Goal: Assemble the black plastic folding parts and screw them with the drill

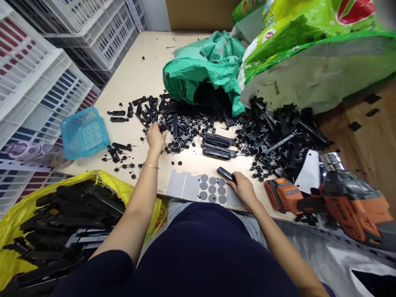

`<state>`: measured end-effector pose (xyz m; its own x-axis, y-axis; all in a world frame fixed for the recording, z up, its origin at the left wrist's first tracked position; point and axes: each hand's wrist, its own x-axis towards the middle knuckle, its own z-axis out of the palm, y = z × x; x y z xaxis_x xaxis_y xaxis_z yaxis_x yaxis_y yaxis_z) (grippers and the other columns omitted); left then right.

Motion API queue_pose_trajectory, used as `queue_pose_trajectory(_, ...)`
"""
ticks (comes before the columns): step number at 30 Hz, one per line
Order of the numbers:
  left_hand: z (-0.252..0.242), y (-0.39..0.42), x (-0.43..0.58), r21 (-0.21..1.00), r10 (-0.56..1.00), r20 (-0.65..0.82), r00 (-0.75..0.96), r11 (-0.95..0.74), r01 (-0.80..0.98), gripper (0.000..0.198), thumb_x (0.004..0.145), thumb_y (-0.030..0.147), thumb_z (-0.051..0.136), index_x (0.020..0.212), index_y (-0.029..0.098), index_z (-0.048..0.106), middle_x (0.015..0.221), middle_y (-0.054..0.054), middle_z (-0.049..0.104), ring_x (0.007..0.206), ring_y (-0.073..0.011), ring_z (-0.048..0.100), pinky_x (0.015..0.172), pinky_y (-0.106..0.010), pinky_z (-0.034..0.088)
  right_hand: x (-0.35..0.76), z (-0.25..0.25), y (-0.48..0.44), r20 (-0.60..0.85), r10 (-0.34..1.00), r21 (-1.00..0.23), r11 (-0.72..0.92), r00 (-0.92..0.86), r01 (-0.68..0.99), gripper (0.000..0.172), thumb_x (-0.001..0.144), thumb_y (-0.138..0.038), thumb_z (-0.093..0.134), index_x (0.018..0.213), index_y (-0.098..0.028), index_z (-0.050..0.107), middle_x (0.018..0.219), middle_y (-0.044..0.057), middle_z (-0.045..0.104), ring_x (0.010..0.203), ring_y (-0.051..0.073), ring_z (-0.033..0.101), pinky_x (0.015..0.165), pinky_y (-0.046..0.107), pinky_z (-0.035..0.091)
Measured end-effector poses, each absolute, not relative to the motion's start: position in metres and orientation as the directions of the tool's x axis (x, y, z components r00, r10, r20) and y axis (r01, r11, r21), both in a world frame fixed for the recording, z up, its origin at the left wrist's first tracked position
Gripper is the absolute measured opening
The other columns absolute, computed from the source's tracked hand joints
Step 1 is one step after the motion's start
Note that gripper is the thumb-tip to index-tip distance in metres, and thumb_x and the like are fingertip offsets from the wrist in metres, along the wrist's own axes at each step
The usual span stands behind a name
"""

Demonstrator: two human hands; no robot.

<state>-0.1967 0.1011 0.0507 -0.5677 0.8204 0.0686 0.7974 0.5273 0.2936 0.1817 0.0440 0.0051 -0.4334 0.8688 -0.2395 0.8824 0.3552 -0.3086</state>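
At the left edge of the heap of small black parts, my left hand has its fingers closed round something dark that I cannot make out. My right hand holds one end of a black handle piece low over the table's front edge. Just left of that hand lies a grey sheet with round stickers. Several long black assembled pieces lie side by side beyond the sheet. Wrenches and black parts are piled to the right.
A green sack lies open at the back, beside a large printed bag. An orange power tool is at the right. A blue basket and white crates stand left; a yellow sack of black parts is at lower left.
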Motion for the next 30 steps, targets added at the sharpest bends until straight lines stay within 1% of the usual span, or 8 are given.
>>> queue_pose_trajectory(4, 0.09, 0.062, -0.167, 0.425, 0.987, -0.081, -0.138, 0.16, 0.891, 0.031, 0.079, 0.02, 0.056, 0.109, 0.02, 0.066, 0.1, -0.005, 0.064, 0.093, -0.0205, 0.059, 0.086, -0.032, 0.045, 0.193, 0.021, 0.049, -0.251, 0.816, -0.364, 0.419, -0.521, 0.832, 0.021, 0.089, -0.033, 0.049, 0.1, -0.016, 0.054, 0.094, 0.011, 0.063, 0.083, 0.022, 0.059, 0.072, 0.03, 0.042)
queue_pose_trajectory(6, 0.093, 0.048, -0.137, 0.511, 0.957, -0.238, 0.168, -0.024, 0.859, 0.026, 0.08, 0.025, 0.056, 0.103, 0.021, 0.069, 0.097, -0.005, 0.065, 0.09, -0.0197, 0.059, 0.083, -0.03, 0.046, 0.196, 0.028, 0.046, -0.239, 0.802, -0.359, 0.451, -0.548, 0.817, 0.02, 0.088, -0.033, 0.051, 0.098, -0.016, 0.054, 0.092, 0.009, 0.061, 0.081, 0.021, 0.059, 0.069, 0.029, 0.042)
queue_pose_trajectory(8, 0.082, 0.039, -0.104, 0.537, 0.862, -0.375, 0.339, -0.096, 0.838, 0.024, 0.076, 0.023, 0.061, 0.098, 0.018, 0.07, 0.094, -0.006, 0.065, 0.089, -0.0202, 0.06, 0.079, -0.029, 0.046, 0.194, 0.032, 0.039, -0.219, 0.826, -0.273, 0.459, -0.519, 0.846, 0.018, 0.087, -0.031, 0.053, 0.097, -0.016, 0.055, 0.094, 0.01, 0.059, 0.083, 0.022, 0.058, 0.068, 0.029, 0.042)
queue_pose_trajectory(12, 0.057, 0.037, -0.065, 0.543, 0.879, -0.426, 0.216, 0.057, 0.838, 0.035, 0.071, 0.02, 0.066, 0.105, 0.013, 0.06, 0.085, -0.005, 0.067, 0.08, -0.0185, 0.062, 0.069, -0.025, 0.045, 0.186, 0.031, 0.018, -0.217, 0.89, -0.163, 0.373, -0.402, 0.913, 0.017, 0.088, -0.031, 0.052, 0.095, -0.015, 0.057, 0.098, 0.012, 0.057, 0.087, 0.023, 0.058, 0.063, 0.029, 0.042)
queue_pose_trajectory(16, 0.063, 0.039, -0.068, 0.584, 0.925, -0.343, 0.165, 0.072, 0.809, 0.018, 0.07, 0.025, 0.07, 0.084, 0.015, 0.062, 0.078, -0.003, 0.067, 0.076, -0.0166, 0.061, 0.065, -0.024, 0.043, 0.18, 0.024, 0.01, -0.197, 0.916, -0.281, 0.29, -0.351, 0.915, 0.018, 0.09, -0.034, 0.049, 0.095, -0.019, 0.055, 0.099, 0.009, 0.057, 0.078, 0.019, 0.058, 0.058, 0.028, 0.04)
queue_pose_trajectory(21, 0.07, 0.044, -0.068, 0.484, 0.81, -0.494, 0.317, -0.047, 0.874, 0.011, 0.068, 0.02, 0.071, 0.063, 0.016, 0.062, 0.063, -0.001, 0.062, 0.067, -0.0159, 0.059, 0.06, -0.024, 0.041, 0.179, 0.007, 0.029, -0.167, 0.949, -0.361, 0.193, -0.267, 0.912, 0.028, 0.078, -0.04, 0.062, 0.091, -0.018, 0.05, 0.094, 0.01, 0.057, 0.088, 0.024, 0.056, 0.065, 0.03, 0.041)
queue_pose_trajectory(25, 0.036, 0.042, -0.035, 0.501, 0.9, -0.339, 0.273, -0.073, 0.863, 0.027, 0.068, 0.016, 0.072, 0.093, 0.016, 0.062, 0.088, -0.005, 0.064, 0.083, -0.0188, 0.06, 0.071, -0.027, 0.046, 0.18, -0.002, 0.037, -0.261, 0.939, -0.453, 0.084, -0.222, 0.888, 0.039, 0.068, -0.044, 0.069, 0.086, -0.02, 0.045, 0.085, 0.004, 0.056, 0.072, 0.019, 0.055, 0.059, 0.026, 0.036)
queue_pose_trajectory(30, -0.013, 0.012, -0.001, 0.595, 0.998, -0.05, 0.046, -0.007, 0.803, 0.048, 0.075, 0.017, 0.068, 0.119, 0.015, 0.049, 0.109, -0.01, 0.054, 0.099, -0.0219, 0.055, 0.085, -0.035, 0.046, 0.173, 0.006, 0.02, -0.232, 0.962, -0.386, 0.044, -0.143, 0.921, 0.036, 0.074, -0.035, 0.064, 0.1, -0.02, 0.043, 0.095, 0.006, 0.057, 0.075, 0.02, 0.058, 0.058, 0.026, 0.034)
